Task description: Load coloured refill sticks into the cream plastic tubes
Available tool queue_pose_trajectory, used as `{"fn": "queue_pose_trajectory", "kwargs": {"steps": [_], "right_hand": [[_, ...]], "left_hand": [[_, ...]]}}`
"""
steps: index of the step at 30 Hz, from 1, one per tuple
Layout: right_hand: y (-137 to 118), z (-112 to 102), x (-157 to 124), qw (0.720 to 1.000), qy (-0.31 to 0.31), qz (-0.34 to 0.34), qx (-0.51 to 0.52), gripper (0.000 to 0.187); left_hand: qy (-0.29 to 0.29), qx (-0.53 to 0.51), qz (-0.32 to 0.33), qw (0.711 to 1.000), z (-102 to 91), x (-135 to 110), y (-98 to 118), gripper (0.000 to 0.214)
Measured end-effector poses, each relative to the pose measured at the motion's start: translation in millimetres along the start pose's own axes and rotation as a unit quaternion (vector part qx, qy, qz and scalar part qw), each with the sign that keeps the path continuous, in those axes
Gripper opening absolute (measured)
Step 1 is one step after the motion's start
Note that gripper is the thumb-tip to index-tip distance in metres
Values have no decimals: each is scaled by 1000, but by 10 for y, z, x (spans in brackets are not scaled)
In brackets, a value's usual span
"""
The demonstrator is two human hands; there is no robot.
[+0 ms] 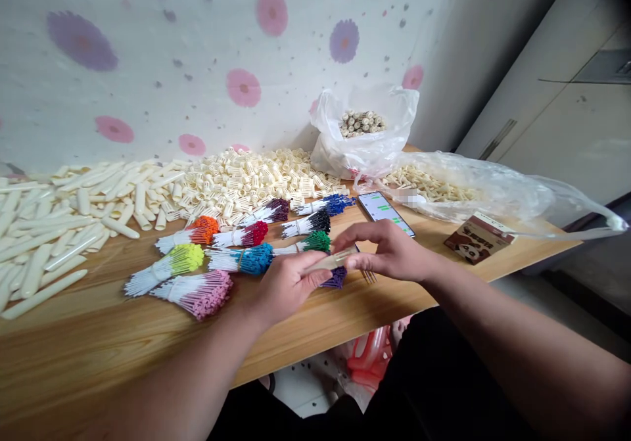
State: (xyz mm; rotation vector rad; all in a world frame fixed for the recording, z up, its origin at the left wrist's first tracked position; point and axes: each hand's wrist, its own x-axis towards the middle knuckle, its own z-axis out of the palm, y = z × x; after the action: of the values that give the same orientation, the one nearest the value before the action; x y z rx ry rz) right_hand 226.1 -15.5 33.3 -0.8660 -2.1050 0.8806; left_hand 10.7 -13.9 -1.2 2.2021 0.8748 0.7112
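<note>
While both hands meet above the worktop (59,349), all eyes go to the tube (327,261)! It's up off the wood, its long axis slanting from the left hand (286,286) away and rightward to the right hand (387,250). And it's the left hand that has it, thumb and fingers pinching the near end. Across from it, the right thumb and forefinger curl about the far end, one on either side; whether they press on it or only frame it, I cannot tell. So the tube bridges the gap, left of the right palm, both hands just beside each other, neither one clearly nearer! Down below, partly hidden, lies the purple bundle (337,279), with a few sticks (369,275) under the right hand. Just beyond the left fingers, the green bundle (318,241); beyond the right hand, a phone (383,207).
</note>
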Motion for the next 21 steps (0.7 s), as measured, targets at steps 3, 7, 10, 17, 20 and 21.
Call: {"fn": "queue_pose_trajectory", "kwargs": {"steps": [3, 7, 10, 17, 20, 21], "right_hand": [[-6, 118, 56, 989, 61, -8, 132, 41], [21, 325, 137, 970, 121, -23, 211, 39], [1, 380, 139, 967, 134, -33, 216, 41], [-32, 373, 129, 967, 124, -45, 216, 42], [14, 388, 142, 964, 129, -23, 230, 40], [14, 393, 140, 965, 125, -23, 231, 40]], "left_hand": [[-13, 45, 20, 999, 119, -40, 71, 24], [23, 92, 39, 995, 267, -117, 111, 24], [29, 93, 42, 994, 292, -135, 101, 24], [12, 70, 18, 997, 237, -124, 122, 25], [0, 81, 19, 997, 237, -134, 116, 26], [-1, 82, 21, 996, 236, -133, 110, 25]]}}
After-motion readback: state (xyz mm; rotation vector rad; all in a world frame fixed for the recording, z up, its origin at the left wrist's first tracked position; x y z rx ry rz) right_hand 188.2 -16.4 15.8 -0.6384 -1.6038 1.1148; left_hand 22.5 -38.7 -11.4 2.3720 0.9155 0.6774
